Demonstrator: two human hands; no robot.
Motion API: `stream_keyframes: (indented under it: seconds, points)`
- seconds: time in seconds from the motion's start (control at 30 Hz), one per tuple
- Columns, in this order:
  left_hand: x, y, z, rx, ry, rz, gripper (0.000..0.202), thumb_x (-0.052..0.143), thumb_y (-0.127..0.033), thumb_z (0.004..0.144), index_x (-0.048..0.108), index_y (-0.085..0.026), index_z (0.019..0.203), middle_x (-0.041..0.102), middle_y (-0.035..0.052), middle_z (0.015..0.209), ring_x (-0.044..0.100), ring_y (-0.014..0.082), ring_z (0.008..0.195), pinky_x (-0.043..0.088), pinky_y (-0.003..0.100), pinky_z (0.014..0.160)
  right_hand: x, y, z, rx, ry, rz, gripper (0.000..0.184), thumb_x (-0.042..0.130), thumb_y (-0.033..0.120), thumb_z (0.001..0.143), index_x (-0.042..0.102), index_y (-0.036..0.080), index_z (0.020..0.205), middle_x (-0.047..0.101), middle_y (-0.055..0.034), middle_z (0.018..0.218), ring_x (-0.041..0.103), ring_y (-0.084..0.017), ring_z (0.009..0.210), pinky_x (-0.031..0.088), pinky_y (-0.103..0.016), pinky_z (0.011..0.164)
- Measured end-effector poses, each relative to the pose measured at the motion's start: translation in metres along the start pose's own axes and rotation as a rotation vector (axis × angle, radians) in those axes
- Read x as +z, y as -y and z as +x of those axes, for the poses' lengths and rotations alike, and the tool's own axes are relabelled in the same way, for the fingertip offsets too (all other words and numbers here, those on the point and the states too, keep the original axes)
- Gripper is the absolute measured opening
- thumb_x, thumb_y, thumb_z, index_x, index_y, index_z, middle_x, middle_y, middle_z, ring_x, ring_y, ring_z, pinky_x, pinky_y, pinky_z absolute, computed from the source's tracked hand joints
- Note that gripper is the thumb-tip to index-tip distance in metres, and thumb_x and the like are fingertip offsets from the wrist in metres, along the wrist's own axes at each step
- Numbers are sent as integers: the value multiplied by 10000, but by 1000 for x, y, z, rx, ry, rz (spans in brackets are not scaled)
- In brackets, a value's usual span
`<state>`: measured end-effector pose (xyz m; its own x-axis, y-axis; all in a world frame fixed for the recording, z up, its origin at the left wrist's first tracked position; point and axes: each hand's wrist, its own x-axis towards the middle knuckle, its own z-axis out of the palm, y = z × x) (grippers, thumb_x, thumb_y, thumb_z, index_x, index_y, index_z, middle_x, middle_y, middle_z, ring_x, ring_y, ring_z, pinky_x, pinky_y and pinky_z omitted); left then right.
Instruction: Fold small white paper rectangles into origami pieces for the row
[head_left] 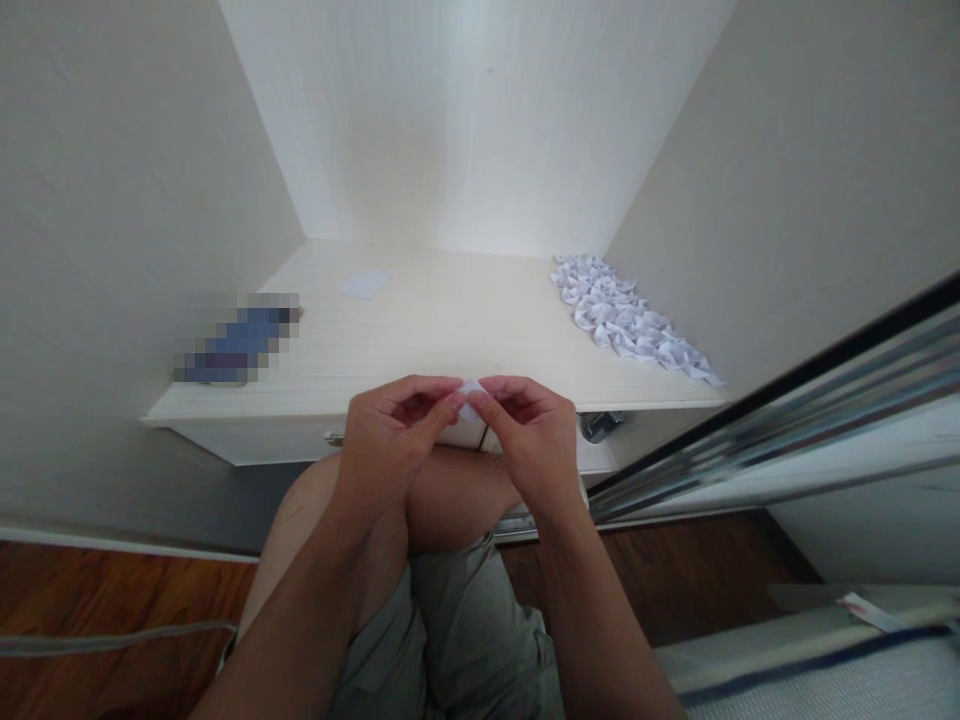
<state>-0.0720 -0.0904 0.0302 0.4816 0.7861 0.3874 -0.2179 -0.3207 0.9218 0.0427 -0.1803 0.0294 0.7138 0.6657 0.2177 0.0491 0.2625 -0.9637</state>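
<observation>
My left hand and my right hand meet above my knees, just in front of the shelf's front edge. Both pinch a small white piece of paper between thumbs and fingertips. The paper is mostly hidden by my fingers, and its shape is hard to make out. A flat white paper sheet lies alone on the pale wooden shelf at the back left. Along the shelf's right side lies a long heap of several small folded white paper pieces.
A blurred blue and dark object rests on the shelf's left end. Walls close in the shelf on the left, back and right. A sliding door frame runs at the right. A metal knob sits under the shelf edge. Wooden floor lies below.
</observation>
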Motion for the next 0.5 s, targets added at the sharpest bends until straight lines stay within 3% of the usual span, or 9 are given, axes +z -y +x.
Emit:
stream_keyframes:
  seconds: [0.2, 0.37, 0.5]
  points:
    - [-1, 1, 4, 0, 32, -89, 97, 831, -206, 787, 746, -164, 767, 746, -3, 667, 698, 120, 582, 590, 206, 588, -3, -1, 3, 72, 18, 51, 211, 887, 296, 688, 762, 210, 834, 778, -11, 792, 715, -166, 717, 599, -315, 718]
    - [-6, 1, 5, 60, 148, -56, 124, 839, -229, 798, 781, -174, 892, 786, 26, 775, 738, 155, 669, 620, 247, 634, -5, 3, 4, 21, 43, 79, 156, 850, 258, 711, 708, 218, 763, 723, 26, 711, 654, -127, 647, 575, -273, 674]
    - [-11, 2, 4, 96, 204, -27, 136, 839, -247, 806, 799, -186, 920, 806, 52, 854, 763, 182, 780, 640, 278, 718, -8, 6, 0, -22, 102, 5, 79, 796, 273, 792, 742, 223, 820, 746, 5, 785, 648, -133, 678, 562, -275, 663]
